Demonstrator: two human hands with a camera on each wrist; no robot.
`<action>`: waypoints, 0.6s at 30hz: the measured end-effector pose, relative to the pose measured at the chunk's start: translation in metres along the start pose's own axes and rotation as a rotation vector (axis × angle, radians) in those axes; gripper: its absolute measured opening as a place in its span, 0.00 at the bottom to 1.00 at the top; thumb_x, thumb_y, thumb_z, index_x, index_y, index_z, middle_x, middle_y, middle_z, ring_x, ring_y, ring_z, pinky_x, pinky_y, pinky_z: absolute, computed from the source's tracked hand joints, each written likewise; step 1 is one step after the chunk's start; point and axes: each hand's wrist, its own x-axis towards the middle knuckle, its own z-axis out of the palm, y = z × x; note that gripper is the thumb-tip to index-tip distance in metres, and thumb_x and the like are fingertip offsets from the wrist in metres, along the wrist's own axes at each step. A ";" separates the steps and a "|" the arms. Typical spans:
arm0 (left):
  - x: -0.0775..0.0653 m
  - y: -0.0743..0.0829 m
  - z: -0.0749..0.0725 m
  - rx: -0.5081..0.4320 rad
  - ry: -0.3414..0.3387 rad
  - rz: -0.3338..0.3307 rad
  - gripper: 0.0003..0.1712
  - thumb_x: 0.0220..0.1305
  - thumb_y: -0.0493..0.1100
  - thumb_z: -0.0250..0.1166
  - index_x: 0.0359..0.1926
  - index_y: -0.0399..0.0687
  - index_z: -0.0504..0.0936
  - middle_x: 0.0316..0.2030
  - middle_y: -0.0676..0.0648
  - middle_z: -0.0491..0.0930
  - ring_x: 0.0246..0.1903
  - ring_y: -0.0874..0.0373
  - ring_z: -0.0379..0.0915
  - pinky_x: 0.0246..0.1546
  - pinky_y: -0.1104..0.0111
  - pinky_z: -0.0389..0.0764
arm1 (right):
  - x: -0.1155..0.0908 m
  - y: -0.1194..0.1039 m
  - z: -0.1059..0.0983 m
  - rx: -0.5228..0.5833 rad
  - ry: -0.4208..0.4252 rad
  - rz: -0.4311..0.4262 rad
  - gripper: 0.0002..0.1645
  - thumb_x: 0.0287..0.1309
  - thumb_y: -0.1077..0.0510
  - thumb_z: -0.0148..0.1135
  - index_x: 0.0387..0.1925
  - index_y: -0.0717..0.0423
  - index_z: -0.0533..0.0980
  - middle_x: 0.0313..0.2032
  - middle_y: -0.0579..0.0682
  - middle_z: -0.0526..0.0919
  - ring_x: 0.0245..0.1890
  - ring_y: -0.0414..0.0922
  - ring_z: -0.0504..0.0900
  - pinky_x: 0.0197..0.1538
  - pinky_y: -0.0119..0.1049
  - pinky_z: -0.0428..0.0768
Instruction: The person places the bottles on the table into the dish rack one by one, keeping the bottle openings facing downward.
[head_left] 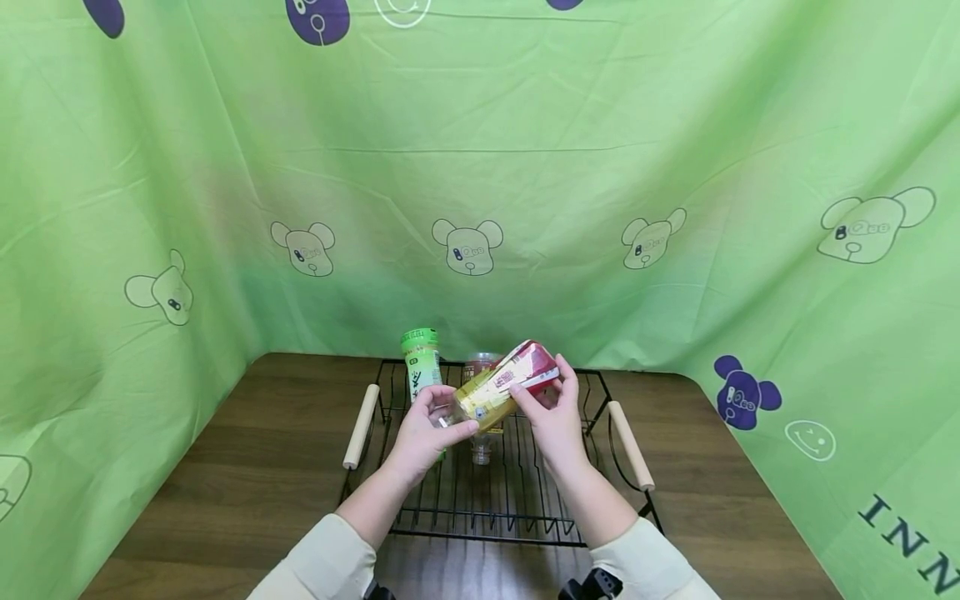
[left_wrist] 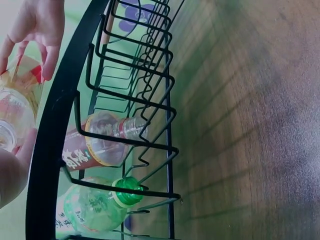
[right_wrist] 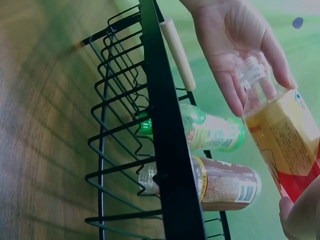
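Observation:
Both hands hold a clear plastic bottle (head_left: 497,385) with a yellow and red label, tilted above a black wire rack (head_left: 450,500). Its uncapped neck (right_wrist: 252,72) points toward the left hand (head_left: 422,433), whose fingers and thumb grip the neck end. At the red base end, the right hand (head_left: 557,415) pinches the bottle between thumb and fingers. Behind the hands, a green bottle (head_left: 422,358) stands neck down in the rack, its green cap (left_wrist: 129,192) at the bottom. Beside it a brown-labelled bottle (right_wrist: 230,184) is also upside down, with a bare clear neck.
Light wooden handles stand at the rack's left (head_left: 362,427) and right (head_left: 632,446) sides. The rack rests on a brown wooden table (head_left: 262,467). A green printed cloth (head_left: 525,192) hangs behind and along both sides.

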 end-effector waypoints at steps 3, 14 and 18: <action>-0.001 0.001 0.002 0.004 0.006 0.007 0.36 0.51 0.36 0.74 0.59 0.37 0.67 0.60 0.35 0.72 0.61 0.41 0.69 0.59 0.53 0.76 | 0.000 -0.001 0.002 0.028 0.017 -0.007 0.52 0.62 0.61 0.63 0.77 0.47 0.43 0.69 0.63 0.59 0.65 0.59 0.68 0.65 0.48 0.72; -0.001 0.003 0.005 -0.002 -0.012 0.032 0.35 0.53 0.36 0.73 0.60 0.35 0.67 0.60 0.34 0.72 0.62 0.40 0.69 0.60 0.53 0.75 | 0.004 -0.006 0.001 0.175 -0.002 0.037 0.51 0.61 0.69 0.61 0.76 0.45 0.44 0.69 0.60 0.55 0.62 0.54 0.67 0.50 0.26 0.80; -0.001 0.005 0.003 0.005 -0.049 0.034 0.34 0.57 0.39 0.71 0.62 0.36 0.67 0.62 0.35 0.71 0.64 0.40 0.68 0.61 0.52 0.74 | 0.009 -0.011 -0.003 0.157 0.001 0.035 0.51 0.60 0.70 0.61 0.75 0.45 0.45 0.67 0.60 0.55 0.60 0.54 0.68 0.48 0.26 0.80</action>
